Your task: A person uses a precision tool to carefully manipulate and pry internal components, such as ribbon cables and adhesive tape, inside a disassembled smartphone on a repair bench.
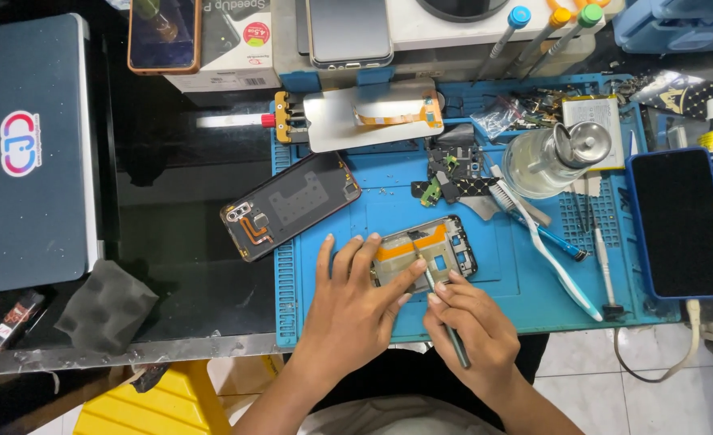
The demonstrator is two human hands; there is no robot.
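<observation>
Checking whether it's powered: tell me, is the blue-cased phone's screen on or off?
Off: the phone lies face up, its screen uniformly black.

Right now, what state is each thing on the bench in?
Phone frame: opened, flat, pinned by left hand.
Tool: gripped in right hand, tip on the frame.
Back cover: detached, inner side up.
Blue-cased phone: screen dark.
Laptop: closed.
Toothbrush: lying flat.

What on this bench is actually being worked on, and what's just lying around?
In use:
left hand
phone frame
right hand
slim tool

Lying about:
phone back cover
toothbrush
glass bottle
blue-cased phone
laptop
grey sponge
</observation>
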